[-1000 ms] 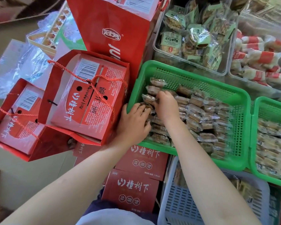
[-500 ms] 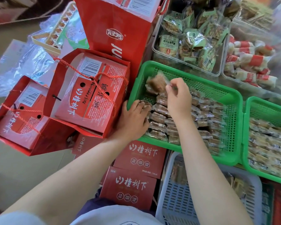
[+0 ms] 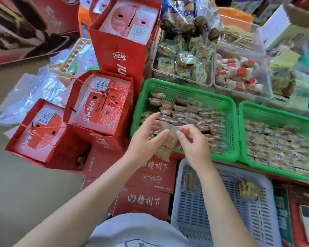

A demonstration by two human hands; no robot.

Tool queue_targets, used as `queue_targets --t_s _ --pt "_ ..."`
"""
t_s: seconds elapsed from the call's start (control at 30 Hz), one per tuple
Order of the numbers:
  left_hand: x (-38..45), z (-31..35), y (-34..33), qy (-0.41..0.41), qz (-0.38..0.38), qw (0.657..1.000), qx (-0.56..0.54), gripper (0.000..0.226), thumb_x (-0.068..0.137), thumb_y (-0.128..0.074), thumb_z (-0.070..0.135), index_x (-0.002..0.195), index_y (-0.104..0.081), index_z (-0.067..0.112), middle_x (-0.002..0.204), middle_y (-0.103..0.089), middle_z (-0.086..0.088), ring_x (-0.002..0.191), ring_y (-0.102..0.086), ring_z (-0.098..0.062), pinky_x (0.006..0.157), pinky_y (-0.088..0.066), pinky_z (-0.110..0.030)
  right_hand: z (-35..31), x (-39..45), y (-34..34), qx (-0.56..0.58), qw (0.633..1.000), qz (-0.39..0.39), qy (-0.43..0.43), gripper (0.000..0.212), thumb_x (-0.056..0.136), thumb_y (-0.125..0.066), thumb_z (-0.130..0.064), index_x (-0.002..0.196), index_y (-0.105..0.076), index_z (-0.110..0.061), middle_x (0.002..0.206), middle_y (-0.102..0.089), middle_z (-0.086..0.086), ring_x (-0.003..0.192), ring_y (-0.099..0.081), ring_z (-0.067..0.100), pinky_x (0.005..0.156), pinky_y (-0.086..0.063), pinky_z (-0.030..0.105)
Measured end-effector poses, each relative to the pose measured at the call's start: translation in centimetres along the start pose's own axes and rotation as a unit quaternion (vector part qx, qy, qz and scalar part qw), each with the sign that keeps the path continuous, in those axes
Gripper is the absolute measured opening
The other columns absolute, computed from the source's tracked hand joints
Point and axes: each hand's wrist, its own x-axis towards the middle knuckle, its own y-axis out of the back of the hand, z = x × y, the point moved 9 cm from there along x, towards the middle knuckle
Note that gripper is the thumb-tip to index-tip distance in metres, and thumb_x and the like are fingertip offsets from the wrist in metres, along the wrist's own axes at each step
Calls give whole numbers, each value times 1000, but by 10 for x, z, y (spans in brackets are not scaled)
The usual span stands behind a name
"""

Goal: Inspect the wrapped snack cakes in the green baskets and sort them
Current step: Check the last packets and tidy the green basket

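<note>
Mostly, red gift bags with rope handles fill the left side, each one with a red box inside, and flat red boxes lie near the person's lap. To the right stand two green baskets. The nearer green basket holds rows of wrapped snack cakes, and the second green basket, just beside it, is also full of small wrapped cakes. In front of them is a grey basket with a few wrapped pieces inside. Behind the green baskets, clear tubs hold other packed snacks, some green and some with red bands.

Both hands are raised over the front edge of the nearer green basket. Between them is one wrapped cake, held upright above the basket rim. The left hand holds it from the left side with curved fingers, and the right hand pinches the top of the wrapper with the fingertips. The picture is blurred here, so the print on the wrapper is not readable.
</note>
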Motion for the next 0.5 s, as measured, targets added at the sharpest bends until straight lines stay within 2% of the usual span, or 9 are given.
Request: queue_targets --t_s 0.07,0.13,0.2,0.27,0.37,0.5 --pt "-11 4 -1 48 -2 996 -77 28 96 -67 24 124 -67 21 99 -73 6 87 -71 -3 77 -55 -26 -6 -14 -5 50 998 -21 -21 10 95 -66 -22 90 -68 -14 79 -72 2 75 -69 17 67 -56 29" --pt "-21 4 2 73 15 992 -105 10 93 -72 22 100 -74 17 87 -75 1 78 -72 -13 72 -57 -35 -8 -25 -2 87 995 -9 -46 11 92 -71 -23 87 -71 -13 78 -74 5 75 -70 20 68 -57 35" --pt "-30 -1 0 103 16 980 -167 16 88 -77 26 95 -75 12 90 -77 -8 81 -72 -20 76 -58 -43 -3 -35 5 127 988 24 -85 10 88 -75 -24 84 -73 -15 77 -74 3 77 -69 23 71 -58 38" --pt "-38 -5 -5 128 4 969 -212 29 85 -81 26 99 -74 2 97 -75 -19 86 -71 -30 85 -57 -52 3 -43 9 182 975 36 -121 9 88 -75 -24 84 -72 -16 77 -72 1 78 -68 22 76 -59 42" --pt "-46 -4 -5 139 12 964 -228 25 86 -77 15 97 -71 -7 101 -74 -23 97 -73 -35 88 -60 -43 0 -52 15 201 972 37 -113 7 90 -73 -23 85 -73 -19 80 -71 2 77 -66 18 78 -57 44" --pt "-55 -3 -8 152 5 957 -246 14 86 -76 15 92 -74 2 98 -76 -19 95 -74 -32 83 -59 -37 -6 -58 24 195 975 56 -87 4 88 -75 -23 85 -75 -20 82 -74 2 75 -67 17 70 -58 36"
